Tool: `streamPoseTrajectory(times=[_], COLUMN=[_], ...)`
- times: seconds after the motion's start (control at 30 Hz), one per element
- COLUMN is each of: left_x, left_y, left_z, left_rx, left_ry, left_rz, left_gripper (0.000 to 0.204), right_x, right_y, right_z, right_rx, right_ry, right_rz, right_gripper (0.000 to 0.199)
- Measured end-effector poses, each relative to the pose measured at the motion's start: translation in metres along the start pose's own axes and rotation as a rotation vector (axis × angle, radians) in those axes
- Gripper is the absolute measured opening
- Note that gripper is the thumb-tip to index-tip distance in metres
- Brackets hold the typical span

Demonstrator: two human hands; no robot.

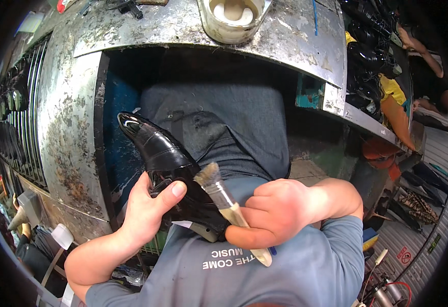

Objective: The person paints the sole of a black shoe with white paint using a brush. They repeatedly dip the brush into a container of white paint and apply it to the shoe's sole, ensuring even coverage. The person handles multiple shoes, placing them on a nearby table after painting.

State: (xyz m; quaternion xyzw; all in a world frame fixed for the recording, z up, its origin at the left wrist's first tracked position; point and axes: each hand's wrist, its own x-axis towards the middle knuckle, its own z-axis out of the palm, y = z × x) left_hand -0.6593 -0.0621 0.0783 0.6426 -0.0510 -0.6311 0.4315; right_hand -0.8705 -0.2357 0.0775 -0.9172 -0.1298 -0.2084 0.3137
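A glossy black shoe [163, 152] lies slantwise in front of my body, toe pointing away and to the left. My left hand [143, 211] is closed round its left side, with the thumb on top. My right hand [280, 210] grips a flat brush [229, 205] with pale, worn bristles, a metal band and a light wooden handle. The bristles are beside the shoe's rear half; whether they touch it I cannot tell. My right fingers are close to the shoe's back end. A small blue tip pokes out below that hand, its source hidden.
A scuffed metal worktop [168, 30] curves round the front and left. On it stands a stained tub [231, 25] with whitish contents. Black shoes [364, 56] are piled at the right, near another person's arm [423, 53]. A slatted rack [27, 112] holds dark items at the left.
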Motion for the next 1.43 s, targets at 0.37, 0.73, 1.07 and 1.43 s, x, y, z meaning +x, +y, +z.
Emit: streamPoseTrajectory(times=[0.37, 0.73, 1.07, 1.43], left_x=[-0.005, -0.022, -0.038, 0.03], left_y=[0.012, 0.022, 0.093, 0.187], left_z=[-0.02, -0.068, -0.168, -0.382], left_rx=[-0.181, -0.215, 0.306, 0.497], left_ry=[-0.057, 0.017, 0.39, 0.85], left_rz=[0.142, 0.334, 0.501, 0.47], left_gripper=[0.06, 0.078, 0.088, 0.08], right_x=[-0.026, -0.043, 0.003, 0.015], right_y=[0.046, 0.077, 0.083, 0.087], right_z=[-0.047, -0.039, -0.003, 0.014], right_rx=[-0.179, -0.152, -0.131, -0.182], right_ry=[0.473, 0.5, 0.344, 0.377], right_rz=[0.37, 0.422, 0.292, 0.377], right_gripper=[0.04, 0.041, 0.042, 0.042])
